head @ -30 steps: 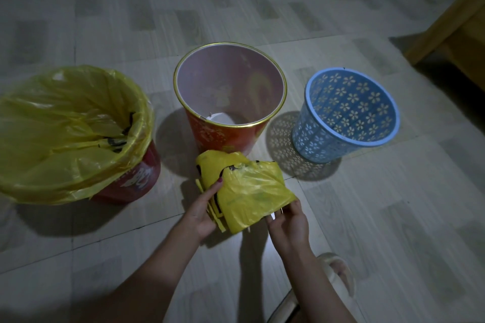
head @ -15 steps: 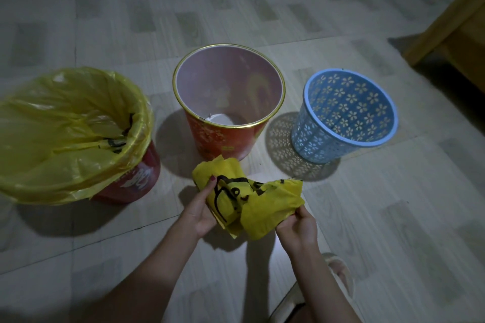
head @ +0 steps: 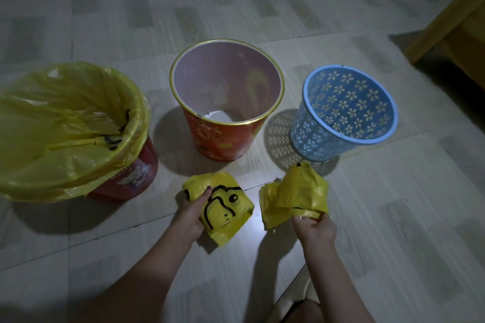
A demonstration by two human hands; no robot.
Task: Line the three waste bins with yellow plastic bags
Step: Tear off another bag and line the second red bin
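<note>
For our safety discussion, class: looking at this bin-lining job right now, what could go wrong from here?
1. The left hand and right hand each grip a thin folded yellow bag; hard tugging could tear one.
2. The light blue basket might tip while being lined.
3. Dim lighting could hide tears.

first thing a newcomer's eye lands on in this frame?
Probably the yellow bag billowing over the rim of the red bin at far left, the only bin lined. Next, the two folded yellow bags held low in the middle: the left hand grips one with black markings, the right hand pinches the other.
</note>
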